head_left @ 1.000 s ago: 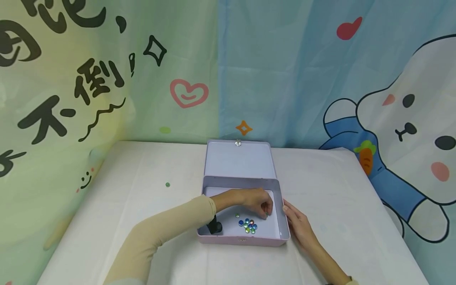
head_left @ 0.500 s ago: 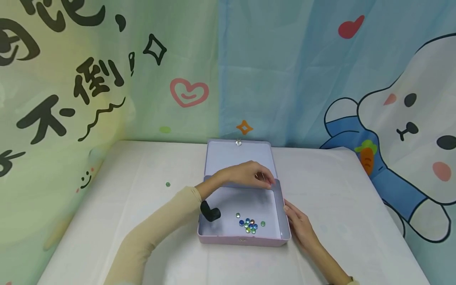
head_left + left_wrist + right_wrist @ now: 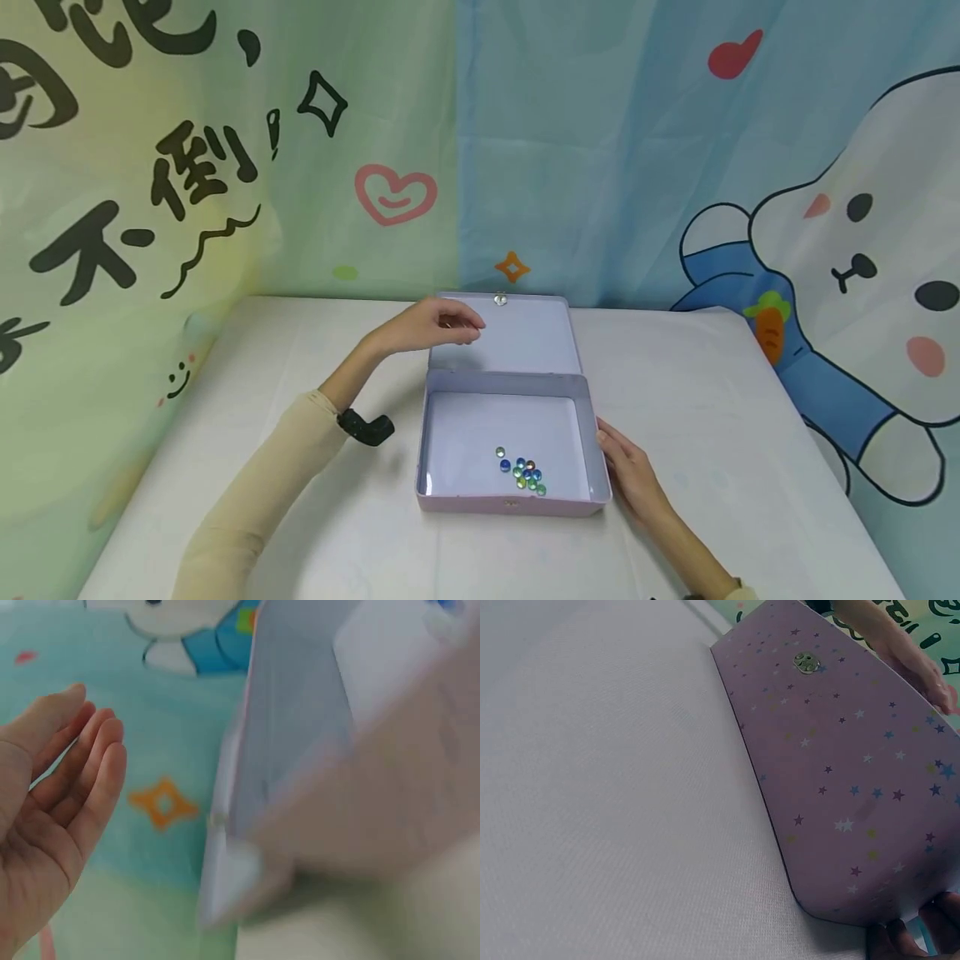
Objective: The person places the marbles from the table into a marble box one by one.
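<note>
My left hand (image 3: 435, 323) hangs over the upper left of the raised lid (image 3: 517, 333), fingers loosely bent with nothing between them. The left wrist view shows the same relaxed hand (image 3: 67, 780), palm and fingers apart from the box. A lilac tin box (image 3: 457, 383) stands open, a cluster of blue and green glass marbles (image 3: 527, 475) near its front wall. My right hand (image 3: 633, 475) touches the box's right side, fingers fairly straight along the wall. In the right wrist view, fingertips (image 3: 904, 941) show at the corner of the star-patterned box (image 3: 840, 772).
A white cloth (image 3: 675, 375) covers the table. Behind it hangs a printed curtain (image 3: 555, 150) with a cartoon figure at the right. On my left wrist sits a black camera mount (image 3: 367, 429), left of the box.
My left hand has risen out of the box and swung left over the lid. A green marble near it rolled to the cluster. My forearm now hides the green marble on the table.
</note>
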Tool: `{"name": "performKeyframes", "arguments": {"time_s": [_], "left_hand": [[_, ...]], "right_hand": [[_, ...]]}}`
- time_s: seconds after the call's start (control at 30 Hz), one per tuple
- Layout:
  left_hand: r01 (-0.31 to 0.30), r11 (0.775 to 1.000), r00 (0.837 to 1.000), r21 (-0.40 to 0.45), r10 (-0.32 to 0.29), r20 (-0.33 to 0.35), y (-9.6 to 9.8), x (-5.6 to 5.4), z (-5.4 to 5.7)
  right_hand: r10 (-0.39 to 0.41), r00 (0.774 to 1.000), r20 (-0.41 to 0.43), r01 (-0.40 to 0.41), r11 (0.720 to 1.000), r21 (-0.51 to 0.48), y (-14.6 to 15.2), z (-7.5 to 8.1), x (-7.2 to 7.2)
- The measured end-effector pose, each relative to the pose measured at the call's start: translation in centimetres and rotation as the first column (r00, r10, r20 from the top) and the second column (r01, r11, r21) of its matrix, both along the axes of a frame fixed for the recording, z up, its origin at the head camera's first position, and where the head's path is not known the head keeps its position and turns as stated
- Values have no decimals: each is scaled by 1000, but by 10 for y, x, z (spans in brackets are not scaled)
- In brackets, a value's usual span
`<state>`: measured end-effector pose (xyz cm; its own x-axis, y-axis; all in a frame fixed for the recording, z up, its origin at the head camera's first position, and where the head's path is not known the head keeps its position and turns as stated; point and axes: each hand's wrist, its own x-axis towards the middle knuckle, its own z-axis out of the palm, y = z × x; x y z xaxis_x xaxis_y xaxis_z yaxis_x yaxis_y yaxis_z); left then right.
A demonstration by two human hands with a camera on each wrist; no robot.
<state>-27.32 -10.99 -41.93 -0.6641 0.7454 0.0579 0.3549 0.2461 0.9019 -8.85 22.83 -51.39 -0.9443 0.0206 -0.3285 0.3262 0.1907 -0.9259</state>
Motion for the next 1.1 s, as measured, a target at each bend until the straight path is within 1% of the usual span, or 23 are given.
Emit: {"name": "performKeyframes", "arguments": {"time_s": [0.1, 0.2, 0.3, 0.47, 0.53, 0.63, 0.77, 0.83, 0.87, 0.93, 1.1], "left_hand": [[-85, 996, 996, -42, 85, -6, -32, -1, -8], [-178, 980, 984, -93, 177, -20, -63, 3, -20], [-247, 959, 969, -136, 243, -44, -89, 11, -32], [-318, 927, 948, -199, 309, -77, -125, 28, -53], [-344, 913, 939, -219, 333, -85, -138, 35, -60], [-390, 886, 921, -250, 371, -121, -154, 44, -68], [-453, 852, 889, -263, 408, -209, -168, 50, -76], [-470, 842, 879, -263, 422, -221, -171, 52, -78], [-470, 843, 879, -262, 421, -222, -172, 53, -80], [-458, 849, 886, -264, 411, -215, -172, 54, -82], [-415, 870, 904, -268, 360, -231, -170, 56, -91]], "right_hand": [[-4, 1000, 6, 4, 1000, 0, 0, 0, 0], [-13, 1000, 12, 13, 1000, -1, 0, 1, 0], [-17, 1000, 11, 17, 1000, 2, -1, 2, 1], [-10, 1000, 3, 10, 1000, -8, -3, 2, 1], [-9, 1000, 1, 9, 1000, -14, -4, 2, 1], [3, 1000, -2, -3, 1000, -4, -3, 2, 1], [2, 1000, -4, -2, 1000, 9, -1, 3, 0], [-1, 1000, -6, 1, 1000, 10, -1, 4, -1], [-3, 1000, -7, 3, 1000, 6, 0, 4, -2], [-2, 1000, -10, 2, 1000, 4, -1, 4, -2], [-9, 1000, -8, 10, 1000, 10, -2, 4, 0]]}}
